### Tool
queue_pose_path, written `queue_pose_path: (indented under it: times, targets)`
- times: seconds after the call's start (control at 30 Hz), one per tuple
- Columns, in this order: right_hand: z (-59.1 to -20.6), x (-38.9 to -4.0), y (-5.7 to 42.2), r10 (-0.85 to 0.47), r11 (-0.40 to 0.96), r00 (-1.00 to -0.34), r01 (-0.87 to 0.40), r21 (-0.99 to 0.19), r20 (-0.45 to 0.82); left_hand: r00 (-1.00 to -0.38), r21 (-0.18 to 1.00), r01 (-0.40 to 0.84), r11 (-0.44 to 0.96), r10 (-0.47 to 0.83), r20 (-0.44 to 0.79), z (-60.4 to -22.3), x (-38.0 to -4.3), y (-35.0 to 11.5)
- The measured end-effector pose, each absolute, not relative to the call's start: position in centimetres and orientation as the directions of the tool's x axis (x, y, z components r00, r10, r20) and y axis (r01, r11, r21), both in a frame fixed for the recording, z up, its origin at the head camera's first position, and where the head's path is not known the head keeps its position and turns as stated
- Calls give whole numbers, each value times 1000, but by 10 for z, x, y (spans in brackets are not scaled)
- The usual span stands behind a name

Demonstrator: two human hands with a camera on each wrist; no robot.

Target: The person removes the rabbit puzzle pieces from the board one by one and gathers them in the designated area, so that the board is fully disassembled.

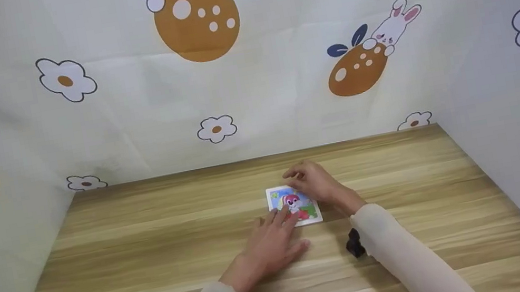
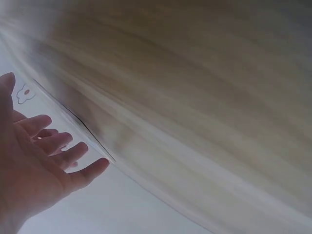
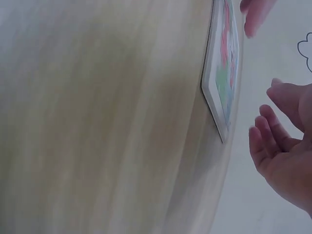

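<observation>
A small square picture board [image 1: 310,210] with a white border lies flat on the wooden table [image 1: 158,239]. It shows a cartoon animal with a red-and-white head on a blue and green ground. My left hand [image 1: 269,243] is over its lower left part, fingers spread and fairly straight, covering some of the picture. Whether they touch it I cannot tell. At the upper right edge hovers my right hand [image 1: 313,182], fingers loosely bent and nothing visible between them. The right wrist view catches the board [image 3: 222,78] edge-on, with my right hand [image 3: 285,141] apart from it.
Pale cloth walls [image 1: 141,108] printed with rabbits and flowers enclose the table at the back and both sides. A black device [image 1: 355,243] shows beside the right sleeve cuff [image 1: 378,224].
</observation>
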State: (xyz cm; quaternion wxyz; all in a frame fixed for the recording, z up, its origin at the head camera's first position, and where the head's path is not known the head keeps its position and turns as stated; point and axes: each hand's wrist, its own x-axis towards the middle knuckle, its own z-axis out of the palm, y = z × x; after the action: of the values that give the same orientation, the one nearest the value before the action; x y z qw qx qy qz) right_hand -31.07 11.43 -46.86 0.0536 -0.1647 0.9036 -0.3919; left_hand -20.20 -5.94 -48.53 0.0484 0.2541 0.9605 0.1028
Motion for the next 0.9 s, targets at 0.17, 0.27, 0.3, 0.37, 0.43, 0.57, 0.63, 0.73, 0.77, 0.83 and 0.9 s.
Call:
queue_pose_path:
  times: [0.17, 0.27, 0.3, 0.37, 0.43, 0.57, 0.63, 0.73, 0.77, 0.83, 0.9]
  targets:
    - [-473, -312, 107, -323, 606, -946, -191, -772, -19, -883, 235, 448, 862, 468, -32, -486, -204, -46]
    - [-474, -312, 105, -333, 592, -942, -170, -788, -46, -901, 251, 409, 878, 432, -43, -485, -206, -39]
    - [-475, -313, 105, -334, 590, -941, -161, -792, -58, -907, 257, 394, 882, 419, -50, -485, -206, -37]
    - [-475, -313, 105, -339, 586, -937, -138, -799, -87, -914, 267, 366, 891, 398, -77, -483, -207, -33]
    - [-475, -313, 105, -338, 583, -934, -107, -806, -120, -916, 280, 339, 898, 383, -117, -480, -208, -29]
    - [-474, -314, 105, -344, 589, -925, -79, -804, -161, -914, 305, 291, 907, 357, -190, -474, -210, -24]
    - [-475, -315, 106, -347, 594, -922, -73, -801, -174, -914, 301, 269, 915, 341, -220, -471, -210, -22]
    - [-475, -316, 108, -347, 600, -921, -71, -797, -179, -910, 275, 247, 929, 320, -265, -466, -211, -20]
    - [-475, -316, 109, -346, 603, -922, -76, -794, -175, -907, 269, 240, 933, 314, -280, -466, -212, -19]
    - [-476, -317, 110, -360, 618, -921, -116, -778, -149, -904, 256, 232, 938, 305, -300, -464, -213, -18]
    - [-478, -318, 111, -385, 630, -916, -168, -758, -117, -903, 263, 221, 939, 299, -309, -464, -215, -17]
